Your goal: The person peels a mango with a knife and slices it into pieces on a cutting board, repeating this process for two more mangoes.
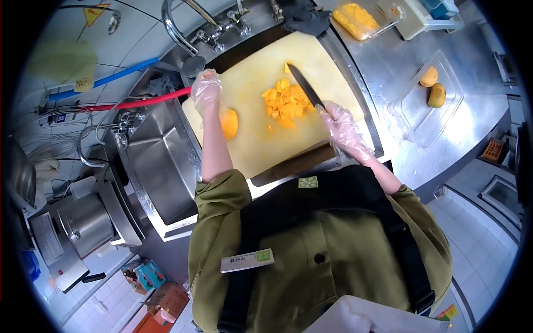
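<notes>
My right hand (341, 126), in a clear plastic glove, grips a kitchen knife (305, 84). Its dark blade lies over the pale cutting board (250, 150) and points away from me. A small mango piece (287, 67) is by the blade's tip. Beside the knife is a pile of diced mango (284, 105). My left hand (206, 89), also gloved, is closed at the board's far left edge; whatever is inside it is hidden. A larger peeled mango piece (229, 123) lies near my left forearm, partly covered by it.
The board spans a sink, with a steel basin (164, 161) to its left and a faucet (183, 28) behind. A red hose (139, 102) reaches my left hand. On the right counter are a tub of diced mango (355, 21) and a clear tray (427, 125) holding two mangoes (437, 95).
</notes>
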Demonstrator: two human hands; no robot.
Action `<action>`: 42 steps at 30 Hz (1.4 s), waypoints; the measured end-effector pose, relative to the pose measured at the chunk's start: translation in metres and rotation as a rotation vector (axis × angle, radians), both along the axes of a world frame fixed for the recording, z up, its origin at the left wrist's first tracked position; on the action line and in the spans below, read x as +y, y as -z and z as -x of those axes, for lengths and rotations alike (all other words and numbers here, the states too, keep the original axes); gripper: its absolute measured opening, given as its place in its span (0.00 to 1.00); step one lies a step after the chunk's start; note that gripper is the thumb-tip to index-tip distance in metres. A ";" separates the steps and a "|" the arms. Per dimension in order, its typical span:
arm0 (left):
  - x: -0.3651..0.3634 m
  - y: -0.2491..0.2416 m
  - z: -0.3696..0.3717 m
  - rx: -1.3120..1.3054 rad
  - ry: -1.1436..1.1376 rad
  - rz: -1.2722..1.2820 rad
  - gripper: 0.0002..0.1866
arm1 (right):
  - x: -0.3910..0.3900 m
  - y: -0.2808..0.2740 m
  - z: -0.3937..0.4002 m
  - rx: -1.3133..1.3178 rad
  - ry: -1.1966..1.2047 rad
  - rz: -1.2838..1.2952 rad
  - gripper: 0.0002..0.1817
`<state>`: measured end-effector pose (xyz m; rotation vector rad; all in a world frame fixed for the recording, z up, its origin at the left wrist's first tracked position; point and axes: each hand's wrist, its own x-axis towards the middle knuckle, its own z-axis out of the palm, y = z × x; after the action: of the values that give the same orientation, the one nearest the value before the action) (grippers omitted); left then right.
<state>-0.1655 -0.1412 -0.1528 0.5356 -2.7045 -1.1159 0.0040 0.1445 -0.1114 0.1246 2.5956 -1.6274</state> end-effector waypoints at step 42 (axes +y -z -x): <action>0.083 -0.078 -0.198 -0.094 0.343 -1.414 0.23 | -0.012 -0.068 -0.013 0.867 -0.351 -0.633 0.24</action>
<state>0.0321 -0.0579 -0.0747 0.2151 -1.6240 -3.0303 0.0174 0.1322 -0.0436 -1.1683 3.3462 -0.7650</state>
